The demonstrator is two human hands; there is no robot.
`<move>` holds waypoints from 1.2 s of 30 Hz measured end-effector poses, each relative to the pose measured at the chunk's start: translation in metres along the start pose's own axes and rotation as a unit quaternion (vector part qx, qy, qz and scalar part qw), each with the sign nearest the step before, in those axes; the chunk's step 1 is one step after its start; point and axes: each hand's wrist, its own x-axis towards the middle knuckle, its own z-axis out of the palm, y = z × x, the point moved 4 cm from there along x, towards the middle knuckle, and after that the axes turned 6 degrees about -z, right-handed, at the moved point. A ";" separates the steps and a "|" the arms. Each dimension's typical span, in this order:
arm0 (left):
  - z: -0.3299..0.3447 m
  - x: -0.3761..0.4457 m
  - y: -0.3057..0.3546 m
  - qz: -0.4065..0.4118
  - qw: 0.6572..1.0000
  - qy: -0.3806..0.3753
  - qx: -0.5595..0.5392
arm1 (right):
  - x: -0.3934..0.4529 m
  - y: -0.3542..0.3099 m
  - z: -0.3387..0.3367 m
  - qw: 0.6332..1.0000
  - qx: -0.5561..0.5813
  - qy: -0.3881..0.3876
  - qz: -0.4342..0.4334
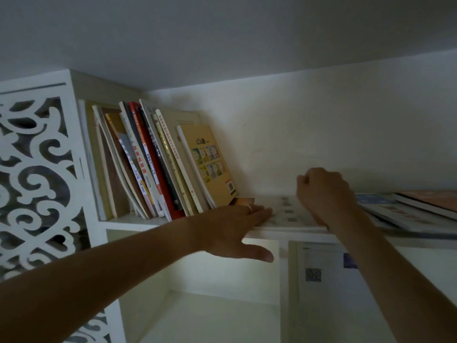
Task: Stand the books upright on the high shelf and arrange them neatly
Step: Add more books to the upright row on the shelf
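On the high shelf [138, 220], the standing row of books [158, 159] leans left against the carved side panel [37, 169]. Right of that row, my left hand [230, 226] lies flat, fingers straight on a pale flat book [284, 214], thumb hanging below the shelf edge. My right hand [326, 194] curls at that book's far side; whether it grips, I cannot tell. I judge the step is raising this book. Next it must tip up beside the yellow book [212, 159]. More flat books [408, 209] lie farther right; headroom above looks ample.
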 end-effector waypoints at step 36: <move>-0.032 0.016 -0.074 0.002 0.926 0.315 0.208 | -0.006 -0.077 0.030 0.894 0.443 0.026 0.071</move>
